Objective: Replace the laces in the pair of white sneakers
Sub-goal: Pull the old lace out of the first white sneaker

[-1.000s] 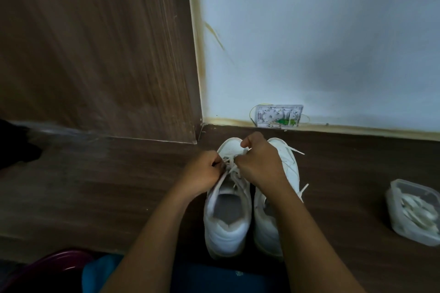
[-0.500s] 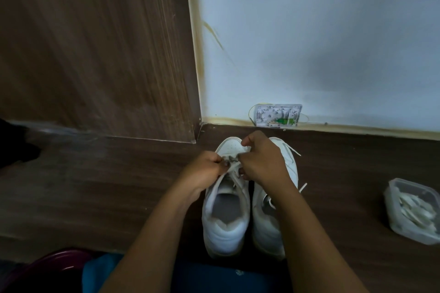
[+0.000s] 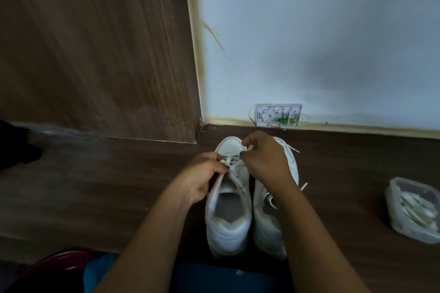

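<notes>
Since the earlier frame, both hands have drawn slightly apart over the eyelets, and a short crossed run of lace (image 3: pixel 234 162) now shows between them where the knuckles nearly met before. Neither sneaker has shifted. The left hand (image 3: pixel 209 170) has its fingers curled and pinches the lace at the near-left eyelets. The right hand (image 3: pixel 264 159) is also curled and pinches a lace end just above the tongue. The left sneaker (image 3: pixel 228 211) stands on the floor (image 3: pixel 119 185), toe to the wall (image 3: pixel 309 54), touching or just beside the right sneaker (image 3: pixel 266 231), whose own lace ends lie loose. A clear tub (image 3: pixel 402 226) holding pale strips, probably laces, sits well apart on the right. The step in hand appears to be working the lace through the upper eyelets of the left sneaker. Keep the lace flat and untwisted. Pull both sides evenly so that the ends stay matched. Steady the eyelet row with the left hand while the right hand feeds or draws the tip. Whether this lace is going in or coming out cannot be told.
</notes>
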`<state>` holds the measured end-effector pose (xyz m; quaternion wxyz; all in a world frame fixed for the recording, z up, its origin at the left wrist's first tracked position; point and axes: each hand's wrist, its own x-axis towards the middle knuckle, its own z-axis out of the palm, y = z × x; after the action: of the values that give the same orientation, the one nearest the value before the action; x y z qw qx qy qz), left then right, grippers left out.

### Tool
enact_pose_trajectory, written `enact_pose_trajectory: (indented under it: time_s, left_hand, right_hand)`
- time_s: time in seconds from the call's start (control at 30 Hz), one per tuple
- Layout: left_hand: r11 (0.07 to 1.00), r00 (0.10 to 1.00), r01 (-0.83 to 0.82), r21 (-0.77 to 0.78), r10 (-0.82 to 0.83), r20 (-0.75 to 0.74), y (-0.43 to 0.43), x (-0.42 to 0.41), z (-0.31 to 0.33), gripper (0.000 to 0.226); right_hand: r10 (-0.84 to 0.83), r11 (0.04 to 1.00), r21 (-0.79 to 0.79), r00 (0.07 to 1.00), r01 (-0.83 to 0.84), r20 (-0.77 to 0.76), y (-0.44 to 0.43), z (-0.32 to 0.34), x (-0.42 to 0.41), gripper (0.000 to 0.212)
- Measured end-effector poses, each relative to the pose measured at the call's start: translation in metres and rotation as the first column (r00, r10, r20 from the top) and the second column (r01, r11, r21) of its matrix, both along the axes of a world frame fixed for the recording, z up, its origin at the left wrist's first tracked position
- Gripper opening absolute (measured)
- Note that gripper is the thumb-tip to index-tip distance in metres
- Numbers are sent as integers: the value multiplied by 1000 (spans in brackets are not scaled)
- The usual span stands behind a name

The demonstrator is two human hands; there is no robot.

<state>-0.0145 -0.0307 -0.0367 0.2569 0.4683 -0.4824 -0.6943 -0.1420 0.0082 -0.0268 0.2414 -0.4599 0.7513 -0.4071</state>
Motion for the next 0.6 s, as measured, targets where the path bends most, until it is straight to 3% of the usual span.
enact_pose_trajectory:
  time_s: [0.07,0.17,0.27,0.37,0.6]
  left_hand:
    - [998,999,11,-65,-9,41,1,-1,-1,29]
    - [985,995,9,-171,8,98,1,0,-2,25]
    - [988,994,21,-153,-3,113,0,4,-1,20]
    - [994,991,5,-105,10,135,0,4,0,14]
    - [996,987,-26,-86,39,157,-1,2,-2,14]
  right_hand:
    - [9,996,-94,978,11,208,1,8,1,25]
    - [94,970,-243,874,28,476,6,17,7,31]
    - [145,948,-316,821,45,552,8,18,17,32]
    - [112,955,-285,787,83,606,8,20,20,31]
    - [221,945,-314,530,91,819,10,25,18,27]
